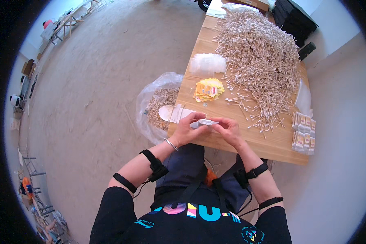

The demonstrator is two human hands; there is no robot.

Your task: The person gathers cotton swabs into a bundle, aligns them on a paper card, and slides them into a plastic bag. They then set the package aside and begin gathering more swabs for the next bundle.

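Observation:
Over the near edge of the wooden table, my left hand [185, 129] and my right hand [230, 131] close on a small see-through bag of cotton swabs [206, 122]. The left thumb and fingers grip one end, while the right fingertips pinch the other. White swab tips face up in a tight bunch between them. Just beyond my hands lies a fanned stack of yellow-and-orange printed cards [208, 90]. A sheaf of empty see-through bags [208, 64] rests farther back. The big heap of loose cotton swabs [260, 57] spreads over the table's right side, with strays reaching toward my right hand.
A white oval-ended board [169, 113] juts past the left edge of the table [248, 142], above a plastic sack of swabs [160, 81]. Filled swab packs [303, 136] stand stacked at the right edge, near the wall. A black box [293, 20] sits behind the heap.

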